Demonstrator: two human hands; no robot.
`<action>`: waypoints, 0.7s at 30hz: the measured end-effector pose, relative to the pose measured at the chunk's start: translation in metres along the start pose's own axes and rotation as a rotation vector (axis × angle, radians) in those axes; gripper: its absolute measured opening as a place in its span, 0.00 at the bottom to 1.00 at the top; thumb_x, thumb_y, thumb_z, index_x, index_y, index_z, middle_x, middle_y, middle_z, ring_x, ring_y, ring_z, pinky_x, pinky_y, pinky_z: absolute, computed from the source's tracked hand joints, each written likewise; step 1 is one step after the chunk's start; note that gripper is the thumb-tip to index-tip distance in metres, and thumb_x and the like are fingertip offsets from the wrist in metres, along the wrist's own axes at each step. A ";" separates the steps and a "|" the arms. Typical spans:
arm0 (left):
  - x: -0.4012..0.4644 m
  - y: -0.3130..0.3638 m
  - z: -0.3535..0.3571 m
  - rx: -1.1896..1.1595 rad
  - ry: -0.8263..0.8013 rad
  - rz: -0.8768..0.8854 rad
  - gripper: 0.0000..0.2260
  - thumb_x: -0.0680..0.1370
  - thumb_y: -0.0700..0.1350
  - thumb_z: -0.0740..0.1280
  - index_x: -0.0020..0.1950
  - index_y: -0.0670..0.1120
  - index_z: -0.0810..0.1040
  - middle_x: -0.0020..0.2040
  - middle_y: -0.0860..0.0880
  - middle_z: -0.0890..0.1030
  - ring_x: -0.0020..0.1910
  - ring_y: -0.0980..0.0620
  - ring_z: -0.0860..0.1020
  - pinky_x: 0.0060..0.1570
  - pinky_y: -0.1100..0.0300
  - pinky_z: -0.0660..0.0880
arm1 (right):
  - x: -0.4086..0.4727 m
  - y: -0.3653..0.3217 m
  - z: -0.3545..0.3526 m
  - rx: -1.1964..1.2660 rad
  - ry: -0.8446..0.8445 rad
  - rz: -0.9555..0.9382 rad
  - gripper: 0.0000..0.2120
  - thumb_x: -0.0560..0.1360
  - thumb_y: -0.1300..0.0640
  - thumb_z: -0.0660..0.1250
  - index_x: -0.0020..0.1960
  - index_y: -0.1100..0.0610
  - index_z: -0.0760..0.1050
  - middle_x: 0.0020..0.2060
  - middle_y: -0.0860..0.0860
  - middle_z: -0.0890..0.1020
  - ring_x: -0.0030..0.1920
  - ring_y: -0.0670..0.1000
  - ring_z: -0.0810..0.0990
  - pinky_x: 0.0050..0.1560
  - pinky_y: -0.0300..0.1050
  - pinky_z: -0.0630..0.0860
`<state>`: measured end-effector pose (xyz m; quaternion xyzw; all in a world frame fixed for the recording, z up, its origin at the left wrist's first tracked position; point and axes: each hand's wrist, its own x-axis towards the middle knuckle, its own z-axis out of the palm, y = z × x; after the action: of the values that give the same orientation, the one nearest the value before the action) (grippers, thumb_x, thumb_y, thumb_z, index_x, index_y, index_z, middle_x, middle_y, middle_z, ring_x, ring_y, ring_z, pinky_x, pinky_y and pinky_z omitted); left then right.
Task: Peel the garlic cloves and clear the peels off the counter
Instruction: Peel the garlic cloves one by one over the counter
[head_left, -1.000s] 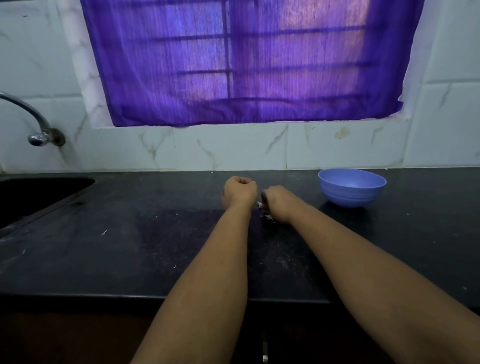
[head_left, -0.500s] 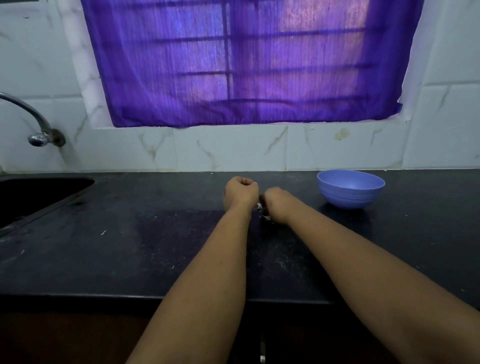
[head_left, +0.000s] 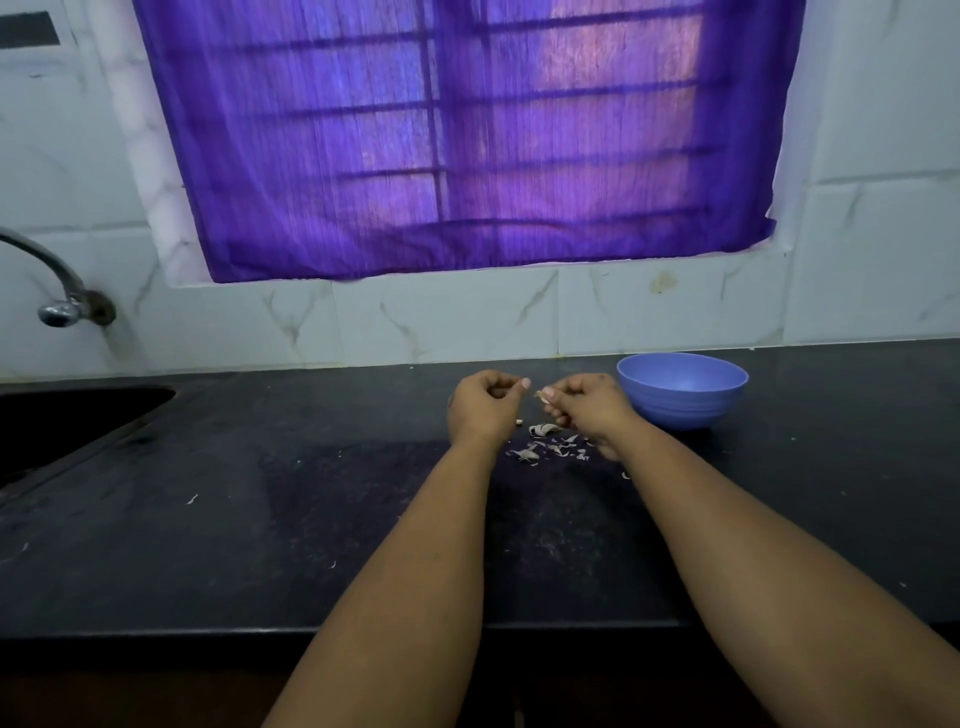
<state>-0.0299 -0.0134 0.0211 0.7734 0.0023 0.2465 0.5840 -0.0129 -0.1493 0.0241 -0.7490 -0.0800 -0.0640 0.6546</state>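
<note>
Pinching a papery garlic clove (head_left: 541, 396) in right hand (head_left: 587, 408) fingers, left hand (head_left: 485, 408) curled empty, flaky peels (head_left: 550, 447)

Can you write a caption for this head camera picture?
Two hands peel garlic over papery white peels beside a round blue plastic bowl.

Whatever the curled left hand (head_left: 485, 410) holds stays hidden from view.

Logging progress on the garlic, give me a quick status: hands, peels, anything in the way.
Left hand curled, contents unclear. Right hand pinching a garlic piece. Peels scattered on counter. Blue bowl beside right hand, not blocking.
</note>
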 end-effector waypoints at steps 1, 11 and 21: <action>-0.001 0.000 0.000 -0.010 -0.006 0.000 0.04 0.74 0.48 0.73 0.42 0.49 0.81 0.37 0.53 0.82 0.34 0.57 0.77 0.35 0.63 0.73 | 0.000 -0.002 0.001 0.033 -0.007 -0.002 0.04 0.78 0.63 0.66 0.44 0.61 0.77 0.34 0.54 0.79 0.32 0.46 0.75 0.32 0.34 0.74; -0.003 0.004 0.000 -0.282 -0.052 -0.113 0.03 0.75 0.40 0.72 0.44 0.41 0.80 0.33 0.47 0.79 0.23 0.58 0.71 0.22 0.66 0.69 | -0.006 -0.009 0.007 0.135 -0.114 -0.077 0.02 0.77 0.66 0.66 0.49 0.61 0.76 0.36 0.56 0.80 0.34 0.47 0.77 0.36 0.35 0.77; -0.001 0.007 -0.001 -0.472 -0.166 -0.190 0.06 0.77 0.37 0.68 0.40 0.43 0.78 0.29 0.49 0.79 0.29 0.56 0.73 0.26 0.68 0.70 | -0.010 -0.014 0.009 0.375 -0.181 -0.016 0.06 0.78 0.69 0.63 0.53 0.63 0.73 0.36 0.56 0.78 0.32 0.44 0.77 0.35 0.34 0.76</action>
<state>-0.0337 -0.0154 0.0275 0.6296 -0.0308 0.1200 0.7670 -0.0259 -0.1391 0.0346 -0.6158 -0.1549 0.0145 0.7724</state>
